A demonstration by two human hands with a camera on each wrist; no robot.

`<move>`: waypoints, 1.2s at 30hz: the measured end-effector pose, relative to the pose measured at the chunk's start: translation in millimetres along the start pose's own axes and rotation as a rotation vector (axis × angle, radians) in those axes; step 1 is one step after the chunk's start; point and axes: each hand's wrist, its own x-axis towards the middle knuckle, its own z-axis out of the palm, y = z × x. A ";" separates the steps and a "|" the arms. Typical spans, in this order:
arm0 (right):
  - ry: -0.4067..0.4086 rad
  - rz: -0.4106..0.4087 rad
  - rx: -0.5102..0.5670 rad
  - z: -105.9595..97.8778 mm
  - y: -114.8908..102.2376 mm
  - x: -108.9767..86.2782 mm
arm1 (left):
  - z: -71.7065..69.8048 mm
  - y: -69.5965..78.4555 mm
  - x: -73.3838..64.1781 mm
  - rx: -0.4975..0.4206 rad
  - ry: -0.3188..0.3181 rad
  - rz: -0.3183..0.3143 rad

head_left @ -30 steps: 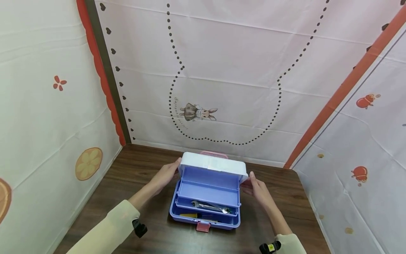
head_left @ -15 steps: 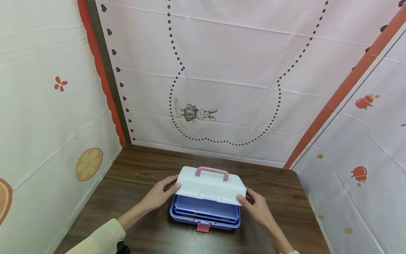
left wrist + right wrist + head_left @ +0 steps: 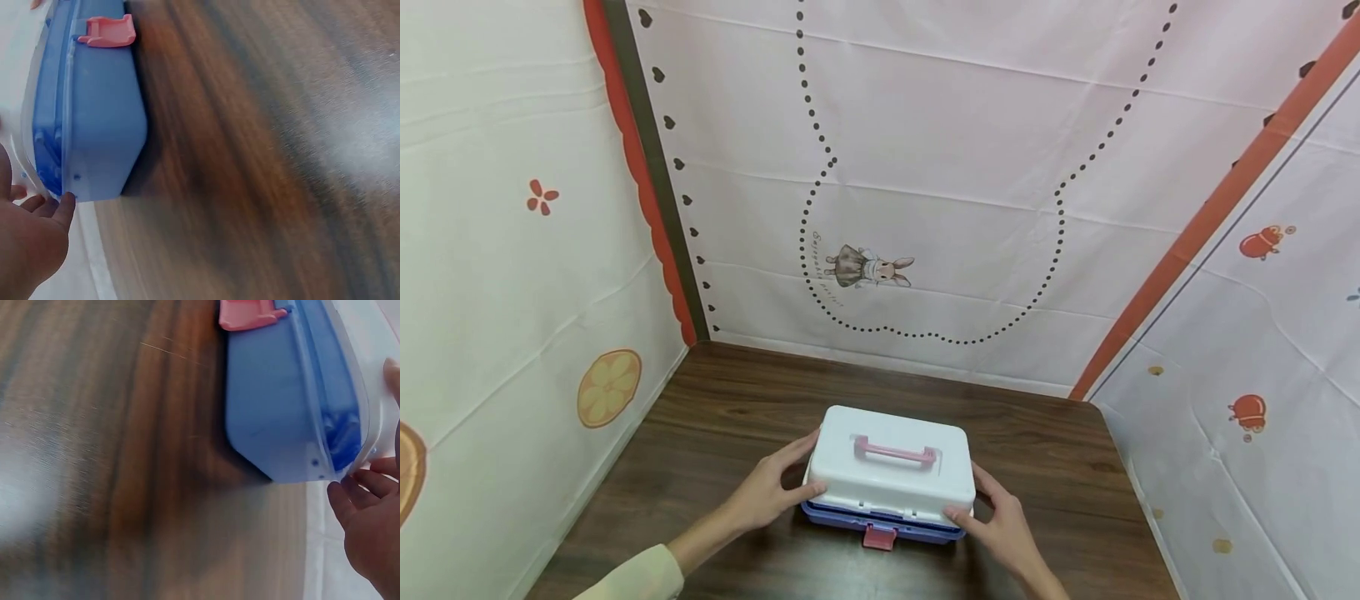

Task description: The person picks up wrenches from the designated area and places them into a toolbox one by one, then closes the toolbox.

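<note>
A toolbox with a blue base (image 3: 917,533) and a white lid (image 3: 887,479) stands on the table. The lid lies almost level, with a narrow gap between it and the base along the front. On top is a pink carry handle (image 3: 895,452); the pink latch (image 3: 880,537) hangs down at the front. My left hand (image 3: 763,492) grips the lid's left end, thumb at the front corner. At the right end my right hand (image 3: 1003,525) holds the lid the same way. Both wrist views show fingers near the seam. The trays and tools inside are hidden.
The dark wooden table (image 3: 737,400) runs back to a white patterned cloth (image 3: 940,250). More cloth hangs on the left (image 3: 535,292) and right sides. The toolbox sits near the middle of the table.
The lid has swung forward and down from standing open, covering the trays, the wrench and the yellow-handled tool. Both hands have moved toward the front with it.
</note>
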 end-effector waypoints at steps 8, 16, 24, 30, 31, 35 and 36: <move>0.006 0.003 -0.066 11.2 12.0 -14.7 | 9.1 -5.1 -9.3 0.033 -0.051 -0.002; 0.019 0.001 -0.054 13.1 12.5 -16.8 | 11.8 -9.5 -8.8 0.058 -0.034 0.024; 0.033 -0.062 -0.045 15.1 13.8 0.1 | 10.2 -18.3 8.2 0.086 0.019 0.060; 0.016 -0.069 -0.009 14.4 18.7 21.6 | 7.4 -24.5 25.9 0.056 0.022 0.017; 0.018 -0.070 -0.004 14.2 19.9 24.9 | 7.0 -25.6 28.9 0.053 0.019 0.010; 0.027 -0.056 0.002 13.4 24.7 35.3 | 6.6 -29.9 39.9 0.055 0.012 -0.012; 0.027 -0.049 0.001 13.3 25.7 37.5 | 6.6 -30.5 42.0 0.058 0.011 -0.022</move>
